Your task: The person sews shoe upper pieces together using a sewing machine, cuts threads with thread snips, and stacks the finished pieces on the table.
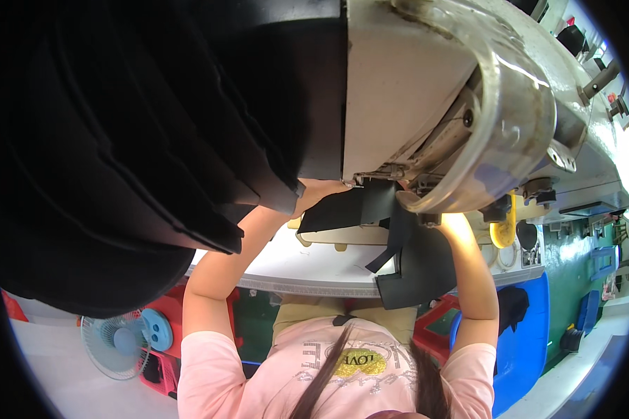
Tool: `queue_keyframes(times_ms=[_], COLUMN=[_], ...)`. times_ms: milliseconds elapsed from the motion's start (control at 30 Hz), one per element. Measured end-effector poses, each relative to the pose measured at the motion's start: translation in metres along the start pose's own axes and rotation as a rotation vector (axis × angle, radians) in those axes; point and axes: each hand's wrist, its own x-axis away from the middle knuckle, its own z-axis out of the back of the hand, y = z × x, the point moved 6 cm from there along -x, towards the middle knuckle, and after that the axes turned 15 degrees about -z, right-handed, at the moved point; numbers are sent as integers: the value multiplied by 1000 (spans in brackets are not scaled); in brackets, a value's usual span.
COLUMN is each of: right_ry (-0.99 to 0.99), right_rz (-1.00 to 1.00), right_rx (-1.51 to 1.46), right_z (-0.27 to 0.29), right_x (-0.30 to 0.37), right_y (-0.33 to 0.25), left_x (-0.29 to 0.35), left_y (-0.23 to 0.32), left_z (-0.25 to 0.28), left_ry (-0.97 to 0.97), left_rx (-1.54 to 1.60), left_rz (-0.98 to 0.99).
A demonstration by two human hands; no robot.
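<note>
Under the head of a sewing machine (412, 77) lies a piece of black sheet material (379, 204). My left hand (321, 190) reaches in at the left edge of this piece, beside the needle area; the machine head and dark hanging sheets cover most of its fingers. On the other side, my right hand (449, 221) is at the right of the material, largely behind the machine's clear guard (517, 133), with its fingers hidden. A larger black panel (426, 269) and a narrow black strip (391, 244) hang over the table's near edge between my arms.
Large black sheets (154, 140) fill the upper left, close to my left forearm. The white worktable (272, 262) runs below the machine. A yellow part (503, 227) sits right of my right wrist. Around me are a blue bin (538, 335), a fan (115, 346) and red stools (437, 325).
</note>
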Motion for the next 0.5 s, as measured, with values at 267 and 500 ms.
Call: queue_keyframes(times_ms=[267, 500], right_ry=[320, 870], right_rz=[213, 563], right_rx=[-348, 42], right_z=[39, 29], right_x=[31, 91], right_y=[-63, -136], left_x=[0, 47], left_y=[10, -5], left_z=[6, -26], left_ry=[-1, 116], left_rx=[-102, -877], left_rz=[-328, -976])
